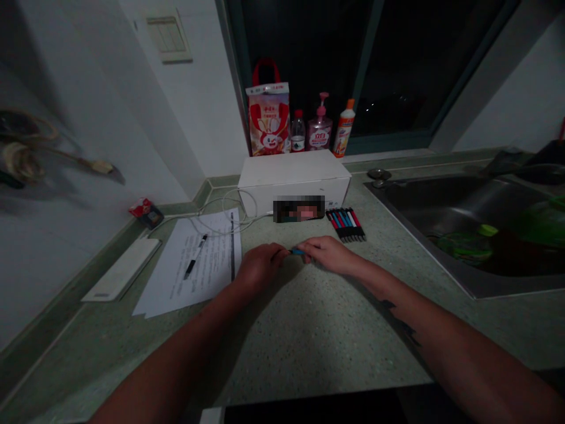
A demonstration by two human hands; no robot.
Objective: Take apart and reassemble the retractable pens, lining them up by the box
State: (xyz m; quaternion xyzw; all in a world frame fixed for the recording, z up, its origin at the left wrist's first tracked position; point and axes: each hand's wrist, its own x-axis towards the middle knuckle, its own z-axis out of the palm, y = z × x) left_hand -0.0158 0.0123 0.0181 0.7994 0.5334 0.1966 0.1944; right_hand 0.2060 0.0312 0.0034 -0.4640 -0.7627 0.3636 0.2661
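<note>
Over the speckled green counter (309, 335), my left hand (261, 265) and my right hand (329, 253) meet around a small blue pen (297, 251). Its blue barrel shows between my fingertips; the rest is covered by the fingers. The left fingers are closed at its dark end, and the right thumb and fingers pinch the blue part. Just beyond my right hand lies a row of several pens (346, 225) with red, blue, white and black barrels. A phone (299, 209), its screen blurred out, leans against a white box (293, 176) behind my hands.
Printed sheets (172, 277) with a black-and-white pen (195, 257) lie left, beside a flat white box (123, 271). A white cable (225, 218) loops toward the phone. Bottles (320, 129) and a red bag (269, 121) stand behind the box. A metal sink (441, 253) is at right.
</note>
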